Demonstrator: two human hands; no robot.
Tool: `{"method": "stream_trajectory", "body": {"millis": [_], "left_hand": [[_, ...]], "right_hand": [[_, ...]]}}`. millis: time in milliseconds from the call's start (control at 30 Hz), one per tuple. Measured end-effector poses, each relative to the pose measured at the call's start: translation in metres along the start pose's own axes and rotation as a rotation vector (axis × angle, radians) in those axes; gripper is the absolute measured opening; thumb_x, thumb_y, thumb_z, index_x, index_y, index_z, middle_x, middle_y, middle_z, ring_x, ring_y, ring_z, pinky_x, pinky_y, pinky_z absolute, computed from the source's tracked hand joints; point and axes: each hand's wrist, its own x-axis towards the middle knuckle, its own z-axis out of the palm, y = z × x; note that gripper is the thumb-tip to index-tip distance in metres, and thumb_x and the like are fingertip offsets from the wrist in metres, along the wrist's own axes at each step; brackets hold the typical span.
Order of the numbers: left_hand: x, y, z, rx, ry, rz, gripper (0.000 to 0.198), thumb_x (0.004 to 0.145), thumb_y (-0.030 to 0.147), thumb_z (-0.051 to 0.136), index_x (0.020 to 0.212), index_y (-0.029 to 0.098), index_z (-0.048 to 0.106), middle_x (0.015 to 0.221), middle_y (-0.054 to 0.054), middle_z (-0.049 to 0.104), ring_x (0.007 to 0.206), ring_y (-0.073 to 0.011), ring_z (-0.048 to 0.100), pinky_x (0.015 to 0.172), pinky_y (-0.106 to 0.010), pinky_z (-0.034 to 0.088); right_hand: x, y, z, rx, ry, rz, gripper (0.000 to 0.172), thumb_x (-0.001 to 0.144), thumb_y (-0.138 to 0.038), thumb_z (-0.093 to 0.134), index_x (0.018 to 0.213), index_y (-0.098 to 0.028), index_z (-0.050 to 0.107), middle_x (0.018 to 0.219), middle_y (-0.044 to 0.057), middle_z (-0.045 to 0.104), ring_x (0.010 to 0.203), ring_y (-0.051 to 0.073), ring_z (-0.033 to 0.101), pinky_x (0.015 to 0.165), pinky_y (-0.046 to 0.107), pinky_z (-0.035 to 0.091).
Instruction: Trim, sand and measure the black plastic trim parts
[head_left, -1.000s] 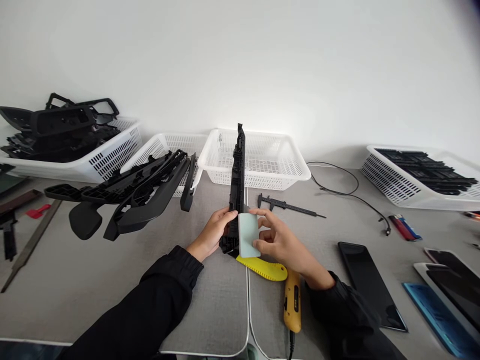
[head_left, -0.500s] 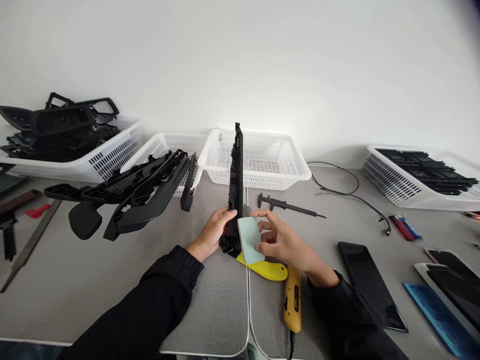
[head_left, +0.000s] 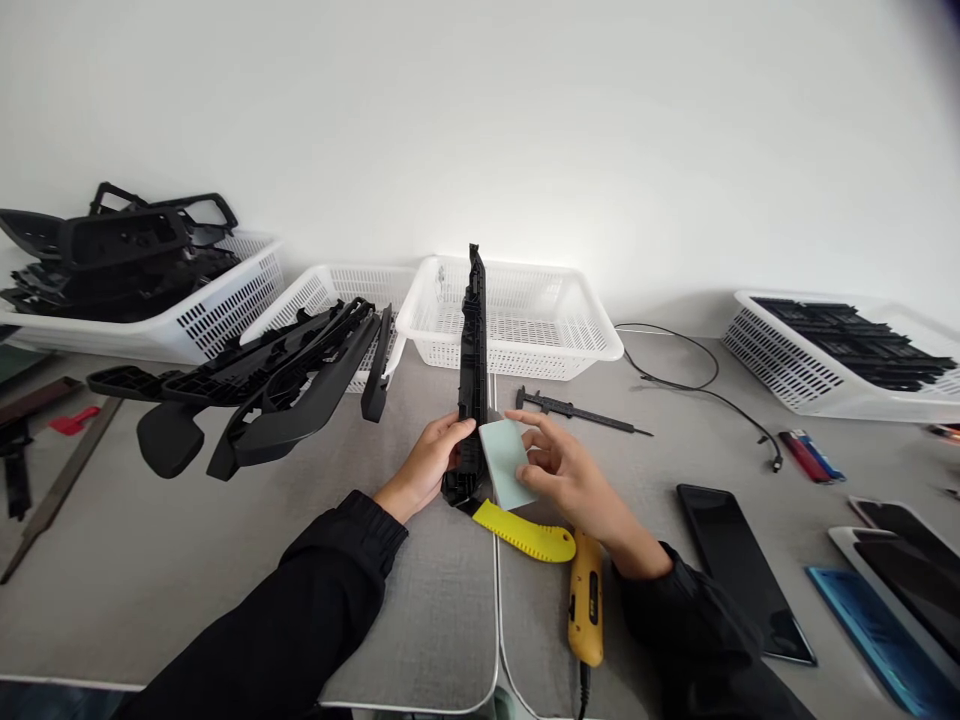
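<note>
Black, moulded plastic parts (head_left: pixel 127 240) heap over the rim of a white, slotted plastic basket (head_left: pixel 225 310) at far left. Next come long, curved black plastic trims (head_left: pixel 300 420), leaning out of a second white, perforated plastic basket (head_left: pixel 319 280).

Near the middle, the bare left hand (head_left: pixel 420 470) pinches the lower part of a long, narrow, ribbed black plastic strip (head_left: pixel 473 350), thumb on its edge. The strip stands lengthwise before the person, its far end lying across the view of a third white, perforated plastic basket (head_left: pixel 555 360); whether its near end rests on the grey tabletop (head_left: pixel 420 620) I cannot tell. It should be light for its length and fairly stiff, with thin tips and small ribs that could snap under a hard squeeze. The broader near end looks the safest hold, and the ribs should keep fingers from slipping.

Right of it is a pale green, flat rectangular block (head_left: pixel 504 462), its left edge touching the strip or just beside it. It looks light and perhaps slightly soft, best held by its edges. The bare right hand (head_left: pixel 574 485) pinches it, forefinger near the upper corner, thumb on the broad face. Below lies a yellow, ridged knife handle (head_left: pixel 529 532), close to a yellow, corded tool (head_left: pixel 585 610).
</note>
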Motion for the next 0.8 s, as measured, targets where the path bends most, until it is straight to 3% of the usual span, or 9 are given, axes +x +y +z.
{"method": "stream_trajectory", "body": {"millis": [167, 300, 467, 600, 733, 800], "left_hand": [[0.0003, 0.0004, 0.0002, 0.000, 0.019, 0.012, 0.038, 0.071, 0.048, 0.087, 0.086, 0.017, 0.072, 0.077, -0.001, 0.072, 0.071, -0.0173, 0.065, 0.064, -0.026, 0.047], [0.0005, 0.0001, 0.0004, 0.017, 0.012, 0.003, 0.037, 0.073, 0.049, 0.086, 0.087, 0.017, 0.072, 0.080, -0.002, 0.073, 0.073, -0.0180, 0.066, 0.064, -0.026, 0.046], [0.0001, 0.0003, 0.0002, 0.007, 0.017, 0.016, 0.039, 0.072, 0.050, 0.087, 0.088, 0.017, 0.072, 0.077, -0.001, 0.071, 0.072, -0.0175, 0.065, 0.065, -0.027, 0.047], [-0.0002, 0.0011, 0.0000, 0.011, 0.001, 0.003, 0.039, 0.073, 0.050, 0.086, 0.090, 0.017, 0.073, 0.082, -0.003, 0.073, 0.074, -0.0185, 0.067, 0.065, -0.027, 0.048], [0.0000, 0.0007, -0.0004, 0.019, 0.016, 0.012, 0.040, 0.073, 0.050, 0.086, 0.091, 0.017, 0.074, 0.079, -0.002, 0.073, 0.071, -0.0179, 0.066, 0.065, -0.027, 0.048], [-0.0001, 0.0008, -0.0008, 0.024, 0.013, 0.006, 0.041, 0.073, 0.051, 0.086, 0.093, 0.016, 0.074, 0.079, -0.002, 0.073, 0.071, -0.0178, 0.066, 0.065, -0.027, 0.048]], "right_hand": [[0.0010, -0.0022, -0.0010, -0.049, -0.075, -0.021, 0.059, 0.090, -0.022, 0.067, 0.148, -0.032, 0.057, 0.097, 0.001, 0.060, 0.079, 0.017, 0.055, 0.066, 0.031, 0.045], [0.0005, -0.0038, -0.0006, -0.059, -0.010, -0.045, 0.060, 0.090, -0.023, 0.067, 0.148, -0.031, 0.055, 0.097, 0.001, 0.058, 0.079, 0.017, 0.054, 0.067, 0.031, 0.044], [0.0005, -0.0010, -0.0020, -0.078, -0.092, -0.026, 0.058, 0.094, -0.024, 0.065, 0.150, -0.031, 0.052, 0.099, 0.002, 0.060, 0.083, 0.018, 0.056, 0.072, 0.033, 0.047], [0.0014, 0.0003, -0.0034, -0.086, -0.023, -0.053, 0.060, 0.092, -0.024, 0.067, 0.150, -0.031, 0.053, 0.100, 0.002, 0.058, 0.079, 0.016, 0.053, 0.067, 0.031, 0.044], [0.0015, 0.0008, -0.0034, -0.101, -0.086, -0.054, 0.057, 0.093, -0.024, 0.066, 0.148, -0.032, 0.055, 0.099, 0.002, 0.059, 0.083, 0.018, 0.055, 0.072, 0.033, 0.047], [0.0025, 0.0029, -0.0050, -0.128, -0.046, -0.041, 0.057, 0.091, -0.022, 0.066, 0.146, -0.031, 0.055, 0.098, 0.001, 0.058, 0.080, 0.017, 0.055, 0.070, 0.032, 0.046]]}}
